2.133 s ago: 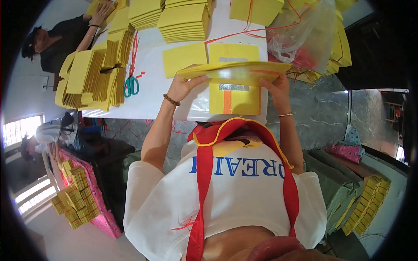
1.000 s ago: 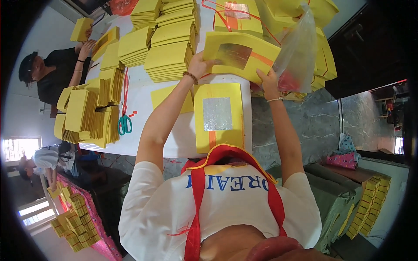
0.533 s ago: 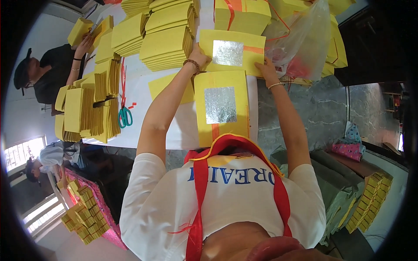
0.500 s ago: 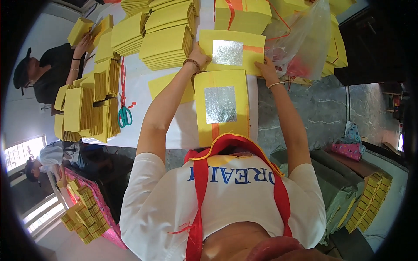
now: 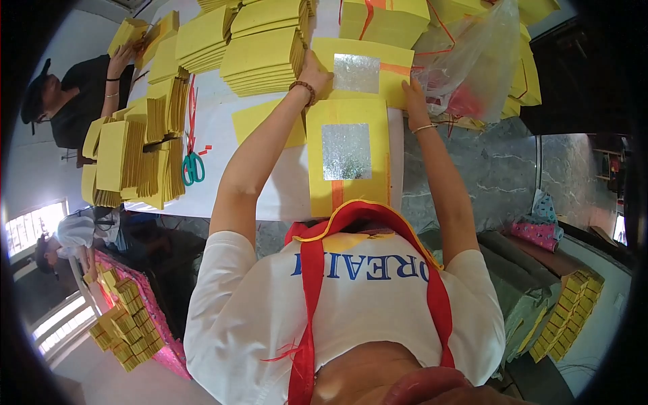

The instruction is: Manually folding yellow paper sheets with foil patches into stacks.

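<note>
A yellow paper sheet or thin stack [image 5: 391, 84] with a silver foil square and an orange band lies across the far part of the table. My left hand [image 5: 316, 75] pinches its left edge, beside a tall pile of yellow paper. My right hand [image 5: 416, 104] is at its right edge, with the thumb on the near face and the other fingers mostly hidden. Nearer to me is a second yellow stack [image 5: 347, 192], also with a silver square and an orange band. Another plain yellow sheet [image 5: 270, 125] lies partly beneath my left forearm.
Piles of folded yellow paper [image 5: 260, 61] fill the far left. Green-handled scissors [image 5: 193, 169] lie by red strips [image 5: 192, 115]. A clear plastic bag [image 5: 476, 67] sits at far right. One co-worker [image 5: 81, 88] handles paper at left; another person [image 5: 74, 236] is farther back.
The whole view has shifted slightly. Both hands stay at the silver-squared sheet's edges, and my right thumb sits a little farther up its right side. The co-worker at left has shifted slightly.
</note>
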### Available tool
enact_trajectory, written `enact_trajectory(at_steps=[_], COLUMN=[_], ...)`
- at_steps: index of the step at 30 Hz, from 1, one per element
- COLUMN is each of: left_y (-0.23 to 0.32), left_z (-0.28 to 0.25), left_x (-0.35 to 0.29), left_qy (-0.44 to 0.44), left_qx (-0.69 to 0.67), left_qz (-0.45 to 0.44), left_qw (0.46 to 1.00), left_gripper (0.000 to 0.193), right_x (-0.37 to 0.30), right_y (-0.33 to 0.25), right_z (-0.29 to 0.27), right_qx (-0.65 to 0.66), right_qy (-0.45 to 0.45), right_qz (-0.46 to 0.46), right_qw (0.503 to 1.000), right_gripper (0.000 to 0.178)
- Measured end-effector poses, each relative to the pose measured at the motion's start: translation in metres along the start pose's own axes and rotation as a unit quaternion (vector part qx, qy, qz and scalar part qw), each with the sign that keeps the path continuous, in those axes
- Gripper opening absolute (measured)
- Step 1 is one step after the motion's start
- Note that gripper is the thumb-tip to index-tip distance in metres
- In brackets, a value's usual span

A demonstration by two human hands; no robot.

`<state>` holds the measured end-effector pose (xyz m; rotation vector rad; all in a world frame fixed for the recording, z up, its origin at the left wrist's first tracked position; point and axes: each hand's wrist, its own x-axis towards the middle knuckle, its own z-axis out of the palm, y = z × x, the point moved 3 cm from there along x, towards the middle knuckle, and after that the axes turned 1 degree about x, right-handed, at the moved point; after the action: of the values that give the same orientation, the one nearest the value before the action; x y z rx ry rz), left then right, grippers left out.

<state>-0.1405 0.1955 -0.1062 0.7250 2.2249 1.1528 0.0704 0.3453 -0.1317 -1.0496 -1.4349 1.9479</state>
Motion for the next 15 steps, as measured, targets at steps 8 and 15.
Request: enact_trajectory(at_steps=[8,15], left_y=[-0.011,0.008], left_z=[-0.002,0.001], left_x=[0.009,0.006], left_qy=[-0.053,-0.052], left_qx=[0.03,0.116], left_qz=[0.019,0.01], left_qw=[0.998,0.992], left_gripper=[0.071,0.067], right_x=[0.011,0.012], right_y=[0.01,0.026], right_z=[-0.003,-0.018], right_qx=[0.076,0.119], right_qy=[-0.107,-0.045], right_qz=[0.004,0.018], right_qw=[0.991,0.992], right_gripper=[0.048,0.052])
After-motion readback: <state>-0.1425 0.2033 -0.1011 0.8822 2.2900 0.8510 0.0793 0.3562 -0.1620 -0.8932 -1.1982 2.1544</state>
